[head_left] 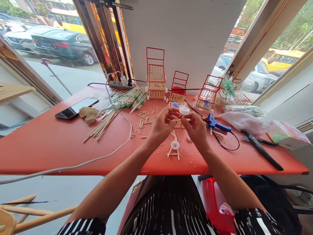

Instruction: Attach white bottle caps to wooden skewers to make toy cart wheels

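Over the front of the table, my left hand (163, 122) and my right hand (196, 130) meet around a round white plastic cap (184, 110). The fingers of my left hand are bent, their tips at the cap's left edge. My right thumb and index finger pinch close under the cap, where a thin wooden stick (180, 128) slants down; how the stick meets the cap is hidden. Below my hands, another white cap (175, 145) lies on the table with short sticks around it, forming a small frame. A blue cap (174, 104) shows just behind my left fingers.
Stick-built carts (156, 80) with red handles stand at the back. On the left are long sticks (101, 125), cut pieces (143, 119), a phone (75, 108) and a white cable (117, 150). A blue glue gun (216, 124) and a black-handled tool (262, 150) lie right.
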`<action>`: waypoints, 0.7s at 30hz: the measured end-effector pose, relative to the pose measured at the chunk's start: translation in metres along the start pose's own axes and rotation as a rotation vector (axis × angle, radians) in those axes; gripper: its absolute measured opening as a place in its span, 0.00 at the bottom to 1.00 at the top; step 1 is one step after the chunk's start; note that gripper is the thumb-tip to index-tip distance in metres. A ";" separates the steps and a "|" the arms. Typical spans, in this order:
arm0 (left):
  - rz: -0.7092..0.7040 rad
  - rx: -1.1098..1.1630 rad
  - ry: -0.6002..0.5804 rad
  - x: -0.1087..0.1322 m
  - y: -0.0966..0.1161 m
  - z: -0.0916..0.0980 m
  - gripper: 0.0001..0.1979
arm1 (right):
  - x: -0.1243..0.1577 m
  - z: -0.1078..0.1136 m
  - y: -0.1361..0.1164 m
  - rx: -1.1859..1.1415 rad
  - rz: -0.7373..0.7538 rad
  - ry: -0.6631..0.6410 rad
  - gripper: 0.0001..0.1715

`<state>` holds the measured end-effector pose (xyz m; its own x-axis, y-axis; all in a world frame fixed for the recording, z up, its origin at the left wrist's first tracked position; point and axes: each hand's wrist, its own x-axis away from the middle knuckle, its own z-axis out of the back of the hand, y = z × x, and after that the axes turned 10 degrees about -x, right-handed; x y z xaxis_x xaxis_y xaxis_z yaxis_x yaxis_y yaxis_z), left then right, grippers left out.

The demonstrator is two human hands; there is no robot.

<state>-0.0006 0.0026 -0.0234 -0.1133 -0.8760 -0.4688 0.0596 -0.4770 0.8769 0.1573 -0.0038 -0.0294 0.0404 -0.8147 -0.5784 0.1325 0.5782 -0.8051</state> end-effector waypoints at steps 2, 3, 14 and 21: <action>0.002 0.000 -0.004 0.000 0.000 0.000 0.18 | 0.000 0.000 0.001 0.012 0.014 0.004 0.10; 0.003 0.005 -0.003 0.000 0.000 0.000 0.19 | 0.000 0.000 0.001 0.012 0.024 0.005 0.10; 0.031 0.116 -0.126 0.000 -0.005 -0.004 0.21 | -0.003 0.001 0.001 0.061 0.054 -0.013 0.07; 0.021 0.130 -0.100 0.002 -0.006 -0.004 0.20 | -0.003 0.001 0.004 0.025 0.045 -0.026 0.08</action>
<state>0.0025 0.0032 -0.0303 -0.2116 -0.8712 -0.4431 -0.0655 -0.4397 0.8958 0.1587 0.0009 -0.0311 0.0723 -0.7887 -0.6105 0.1550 0.6135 -0.7743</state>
